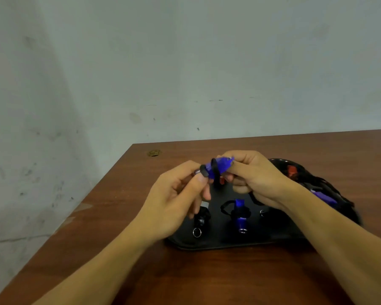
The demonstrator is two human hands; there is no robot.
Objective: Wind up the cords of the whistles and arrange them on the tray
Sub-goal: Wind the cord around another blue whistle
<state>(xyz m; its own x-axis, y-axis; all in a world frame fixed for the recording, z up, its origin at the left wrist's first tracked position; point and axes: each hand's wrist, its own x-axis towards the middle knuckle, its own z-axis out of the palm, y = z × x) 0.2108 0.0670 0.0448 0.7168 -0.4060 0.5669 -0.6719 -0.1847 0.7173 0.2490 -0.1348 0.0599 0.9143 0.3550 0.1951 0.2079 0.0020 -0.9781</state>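
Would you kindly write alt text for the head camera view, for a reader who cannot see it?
Two hands hold a blue whistle above a black tray: the right hand grips its body, the left hand pinches the black cord wrapped round it. Wound black and blue whistles lie on the tray, on a brown table.

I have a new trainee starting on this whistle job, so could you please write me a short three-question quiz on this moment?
1. True or false: the blue whistle in the hands is resting on the black tray.
2. Which hand holds the pointed end of that whistle? A) left hand B) right hand
3. Fill in: the wound blue whistle on the tray lies to the ___ of the wound black whistle, as the camera sees it.

Key
1. False: it is held up above the tray.
2. B
3. right
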